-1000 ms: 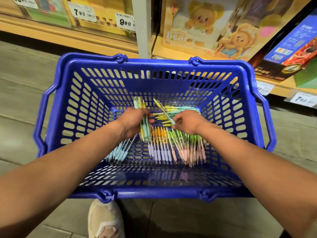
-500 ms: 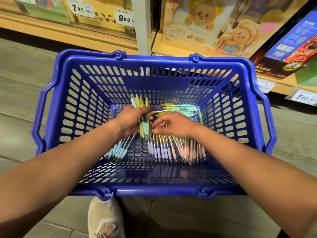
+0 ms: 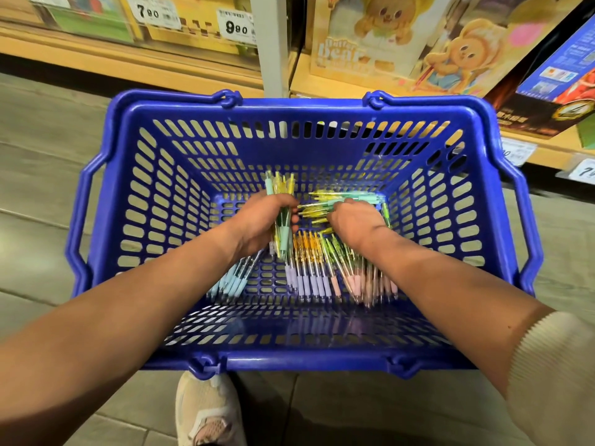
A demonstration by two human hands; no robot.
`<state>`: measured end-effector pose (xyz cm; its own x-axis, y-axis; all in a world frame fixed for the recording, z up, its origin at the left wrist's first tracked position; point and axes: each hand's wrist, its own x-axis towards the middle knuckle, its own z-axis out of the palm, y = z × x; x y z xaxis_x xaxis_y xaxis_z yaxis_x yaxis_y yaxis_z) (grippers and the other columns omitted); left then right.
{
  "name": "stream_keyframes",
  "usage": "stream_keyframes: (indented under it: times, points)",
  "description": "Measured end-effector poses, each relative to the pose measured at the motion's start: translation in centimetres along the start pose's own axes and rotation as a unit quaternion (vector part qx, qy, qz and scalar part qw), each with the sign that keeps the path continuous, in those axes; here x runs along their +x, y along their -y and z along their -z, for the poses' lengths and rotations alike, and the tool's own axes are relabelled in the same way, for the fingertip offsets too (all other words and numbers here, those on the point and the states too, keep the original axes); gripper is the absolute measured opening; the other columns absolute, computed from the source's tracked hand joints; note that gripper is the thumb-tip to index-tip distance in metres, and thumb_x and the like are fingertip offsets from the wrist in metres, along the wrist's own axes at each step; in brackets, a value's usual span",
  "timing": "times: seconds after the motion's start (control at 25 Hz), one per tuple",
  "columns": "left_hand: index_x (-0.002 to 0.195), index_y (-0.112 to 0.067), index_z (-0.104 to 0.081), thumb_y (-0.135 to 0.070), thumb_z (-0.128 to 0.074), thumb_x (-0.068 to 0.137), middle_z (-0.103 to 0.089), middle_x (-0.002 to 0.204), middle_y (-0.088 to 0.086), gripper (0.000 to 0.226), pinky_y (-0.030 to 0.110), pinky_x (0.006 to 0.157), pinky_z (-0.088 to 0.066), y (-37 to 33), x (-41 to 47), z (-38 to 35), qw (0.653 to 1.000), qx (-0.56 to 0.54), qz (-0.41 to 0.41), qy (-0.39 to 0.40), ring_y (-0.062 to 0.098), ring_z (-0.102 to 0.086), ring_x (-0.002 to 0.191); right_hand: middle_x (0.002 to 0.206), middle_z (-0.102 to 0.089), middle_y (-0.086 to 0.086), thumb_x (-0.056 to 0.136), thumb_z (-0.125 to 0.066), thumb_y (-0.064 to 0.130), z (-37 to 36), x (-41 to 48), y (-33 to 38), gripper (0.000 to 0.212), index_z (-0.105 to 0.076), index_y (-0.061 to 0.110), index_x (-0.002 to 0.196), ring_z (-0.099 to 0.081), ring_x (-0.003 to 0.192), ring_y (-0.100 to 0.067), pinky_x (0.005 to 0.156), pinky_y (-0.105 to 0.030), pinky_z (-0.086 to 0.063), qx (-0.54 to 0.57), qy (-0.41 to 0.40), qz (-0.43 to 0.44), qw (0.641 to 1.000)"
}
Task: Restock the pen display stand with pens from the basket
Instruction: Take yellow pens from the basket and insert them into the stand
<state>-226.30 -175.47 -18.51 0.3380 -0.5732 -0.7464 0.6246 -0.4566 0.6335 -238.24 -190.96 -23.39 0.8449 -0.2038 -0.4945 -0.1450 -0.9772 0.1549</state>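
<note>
A blue plastic basket (image 3: 180,358) stands on the floor in front of me with several pens on its bottom. My left hand (image 3: 257,225) is shut on an upright bunch of green and yellow pens (image 3: 280,188). My right hand (image 3: 355,222) lies palm down on a pile of yellow and mint pens (image 3: 341,197) at the back of the basket; whether its fingers grip any is hidden. Rows of orange, purple and pink pens (image 3: 317,272) lie nearer me, and light blue pens (image 3: 231,280) lie under my left wrist. The pen display stand is out of view.
Wooden shelves (image 3: 180,69) run behind the basket, with boxed toys (image 3: 373,37) and price tags (image 3: 236,25). A white shelf post (image 3: 273,46) rises behind the basket's far rim. My shoe (image 3: 209,413) is on the tiled floor below the basket's near rim.
My right hand passed a pen to the bunch in my left hand, then moved back to the yellow and mint pile. My left hand keeps its bunch, roughly in place.
</note>
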Motion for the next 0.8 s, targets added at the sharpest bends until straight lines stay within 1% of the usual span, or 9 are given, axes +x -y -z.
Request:
stream_keyframes:
  times: [0.16, 0.28, 0.4, 0.44, 0.52, 0.56, 0.6, 0.68, 0.8]
  points:
    - [0.111, -0.002, -0.052, -0.007, -0.055, 0.098, -0.059, 0.074, 0.007, 0.015, 0.035, 0.055, -0.055, 0.0, 0.0, 0.3, 1.0, -0.008, -0.003, -0.022, 0.019, -0.059, 0.063, 0.13, -0.058, -0.009, 0.091, -0.062, -0.003, -0.1, -0.6, -0.7, 0.04, -0.059, 0.01, 0.128, -0.056, 0.121, -0.028, 0.106, -0.041, -0.048, 0.014, -0.009, 0.05, 0.999]
    - [0.11, 0.001, -0.053, -0.004, -0.057, 0.097, -0.061, 0.079, 0.01, 0.015, 0.032, 0.061, -0.055, 0.1, 0.3, 0.4, 0.999, -0.017, -0.019, -0.045, 0.018, -0.062, 0.065, 0.114, -0.064, -0.007, 0.096, -0.055, 0.001, 1.3, -1.0, -1.8, 0.023, -0.062, 0.014, 0.114, -0.064, 0.097, -0.024, 0.09, -0.039, -0.055, 0.196, -0.009, 0.01, 0.98]
    - [0.117, 0.007, -0.054, -0.001, -0.058, 0.096, -0.063, 0.093, 0.017, 0.023, 0.033, 0.065, -0.054, 0.4, 0.7, 0.4, 0.997, -0.029, -0.022, -0.062, 0.019, -0.064, 0.069, 0.092, -0.069, 0.004, 0.102, -0.054, 0.016, 3.2, -1.1, -1.9, 0.016, -0.065, 0.025, 0.094, -0.069, 0.076, -0.013, 0.074, -0.03, -0.059, 0.419, -0.027, -0.083, 0.904]
    - [0.122, 0.009, -0.053, -0.002, -0.059, 0.096, -0.064, 0.096, 0.018, 0.029, 0.033, 0.064, -0.055, 0.5, 0.7, 0.3, 0.998, -0.03, -0.015, -0.061, 0.019, -0.065, 0.07, 0.088, -0.071, 0.006, 0.101, -0.057, 0.018, 4.0, -1.2, -1.5, 0.018, -0.066, 0.026, 0.088, -0.072, 0.074, -0.011, 0.072, -0.028, -0.06, 0.508, -0.028, -0.108, 0.854]
    - [0.128, 0.011, -0.052, -0.005, -0.059, 0.096, -0.064, 0.096, 0.018, 0.037, 0.032, 0.06, -0.056, 0.4, 0.6, -0.1, 0.999, -0.023, -0.004, -0.036, 0.019, -0.065, 0.069, 0.088, -0.075, 0.0, 0.099, -0.063, 0.016, 5.1, -1.3, -0.3, 0.016, -0.069, 0.023, 0.085, -0.076, 0.078, -0.012, 0.079, -0.031, -0.062, 0.674, -0.002, -0.131, 0.727]
    - [0.13, 0.011, -0.051, -0.007, -0.059, 0.096, -0.064, 0.096, 0.018, 0.039, 0.032, 0.06, -0.056, 0.3, 0.5, -0.3, 1.0, -0.019, -0.003, -0.015, 0.02, -0.066, 0.07, 0.089, -0.076, -0.004, 0.097, -0.064, 0.014, 5.3, -1.3, 0.3, 0.015, -0.069, 0.021, 0.085, -0.077, 0.08, -0.014, 0.083, -0.033, -0.062, 0.719, 0.009, -0.136, 0.681]
    - [0.132, 0.012, -0.051, -0.01, -0.059, 0.097, -0.064, 0.096, 0.018, 0.042, 0.033, 0.061, -0.057, 0.1, 0.5, -0.5, 1.0, -0.017, -0.004, 0.005, 0.021, -0.066, 0.072, 0.09, -0.076, -0.006, 0.096, -0.065, 0.012, 5.4, -1.3, 0.9, 0.015, -0.07, 0.019, 0.084, -0.077, 0.082, -0.016, 0.085, -0.035, -0.062, 0.733, 0.012, -0.142, 0.665]
    - [0.133, 0.011, -0.051, -0.014, -0.059, 0.098, -0.066, 0.099, 0.018, 0.043, 0.035, 0.068, -0.059, 0.0, 0.6, -0.7, 1.0, -0.016, -0.005, 0.026, 0.023, -0.067, 0.079, 0.087, -0.077, -0.007, 0.094, -0.067, 0.01, 5.3, -1.3, 1.5, 0.016, -0.072, 0.019, 0.082, -0.077, 0.082, -0.018, 0.084, -0.036, -0.062, 0.723, 0.002, -0.163, 0.671]
    - [0.129, 0.01, -0.055, -0.015, -0.058, 0.099, -0.069, 0.103, 0.021, 0.039, 0.034, 0.072, -0.06, 0.3, 0.6, -0.7, 0.999, -0.017, 0.001, 0.031, 0.023, -0.07, 0.083, 0.082, -0.079, -0.005, 0.089, -0.073, 0.011, 5.1, -1.6, 1.9, 0.006, -0.076, 0.016, 0.086, -0.077, 0.079, -0.017, 0.07, -0.026, -0.06, 0.72, -0.02, -0.19, 0.667]
